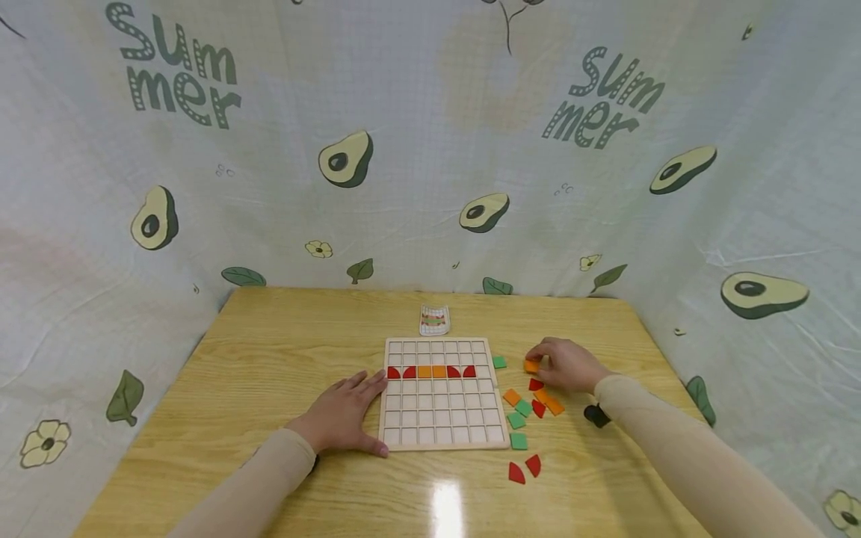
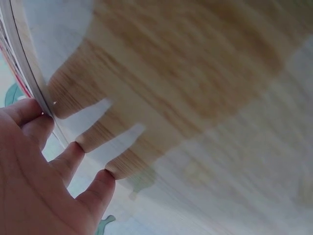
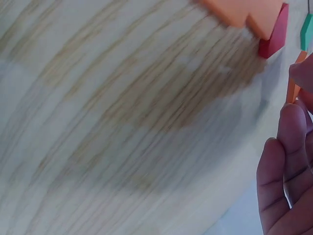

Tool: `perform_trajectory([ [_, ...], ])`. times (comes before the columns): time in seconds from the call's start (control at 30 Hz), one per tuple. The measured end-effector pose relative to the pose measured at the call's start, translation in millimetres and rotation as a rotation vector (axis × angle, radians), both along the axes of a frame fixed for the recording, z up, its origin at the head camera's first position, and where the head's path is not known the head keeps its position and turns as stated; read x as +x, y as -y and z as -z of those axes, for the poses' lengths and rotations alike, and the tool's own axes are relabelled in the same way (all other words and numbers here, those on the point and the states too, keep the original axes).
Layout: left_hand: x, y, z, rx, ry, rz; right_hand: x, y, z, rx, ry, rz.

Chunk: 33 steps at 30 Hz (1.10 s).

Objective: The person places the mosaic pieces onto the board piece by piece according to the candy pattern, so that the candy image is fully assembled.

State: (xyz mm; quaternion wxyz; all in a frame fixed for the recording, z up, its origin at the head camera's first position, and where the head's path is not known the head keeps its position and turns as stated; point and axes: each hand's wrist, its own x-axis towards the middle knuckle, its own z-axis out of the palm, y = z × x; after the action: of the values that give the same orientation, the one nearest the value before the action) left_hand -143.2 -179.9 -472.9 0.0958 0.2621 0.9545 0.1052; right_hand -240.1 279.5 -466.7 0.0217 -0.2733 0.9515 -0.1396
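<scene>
We're looking at a huge cloth backdrop (image 1: 417, 97) printed with avocados and "summer" lettering, and below it the wood-grain table (image 1: 303, 321). Centre stage, the wooden grid board (image 1: 430, 418)! Its third row from the top shows two red, two orange, two red. On its left edge we have the left hand (image 1: 344, 415), fingers spread apart and gripping nothing, fingertips at the rim, thumb by the near corner. Over to the right, the right hand (image 1: 568, 364), thumb and fingers together, clamped on an orange square tile (image 1: 531, 367) just right of the board. Beyond the far edge we spot a small pattern card (image 1: 434, 320). And there's the scatter beside the board: green square tiles (image 1: 519, 441), more orange ones (image 1: 512, 397), and red quarter-circle tiles (image 1: 516, 472), one pair lying nearest us.
</scene>
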Motion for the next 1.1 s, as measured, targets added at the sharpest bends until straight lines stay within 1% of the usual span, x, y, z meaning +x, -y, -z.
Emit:
perform_trajectory([
  [0.1,0.2,0,-0.6,0.004,0.003,0.001,1.5,11,-4.5,-0.048,0.049,0.012],
  [0.23,0.5,0,-0.9,0.007,0.007,0.004,2.7,34,-11.2,-0.114,0.105,-0.009],
  [0.3,0.8,0,-1.0,0.014,0.007,0.006,2.3,46,-13.5,-0.124,0.108,-0.039],
  [0.43,0.9,1,-0.6,0.014,0.009,0.005,1.4,73,-12.8,-0.141,0.101,-0.111],
  [0.6,0.3,1,1.7,-0.001,0.003,-0.005,3.9,115,-11.1,-0.145,0.113,-0.213],
  [0.73,-0.8,2,3.7,-0.01,-0.003,-0.012,5.9,150,-10.7,-0.119,0.077,-0.275],
  [0.83,-1.9,1,4.7,-0.014,-0.002,-0.016,7.9,174,-7.3,-0.085,0.038,-0.294],
  [0.97,-3.1,2,7.2,-0.016,-0.01,-0.011,10.9,200,-1.4,-0.056,0.012,-0.299],
  [1.1,-4.0,3,9.9,0.002,-0.033,0.003,11.8,218,5.4,-0.056,-0.012,-0.304],
])
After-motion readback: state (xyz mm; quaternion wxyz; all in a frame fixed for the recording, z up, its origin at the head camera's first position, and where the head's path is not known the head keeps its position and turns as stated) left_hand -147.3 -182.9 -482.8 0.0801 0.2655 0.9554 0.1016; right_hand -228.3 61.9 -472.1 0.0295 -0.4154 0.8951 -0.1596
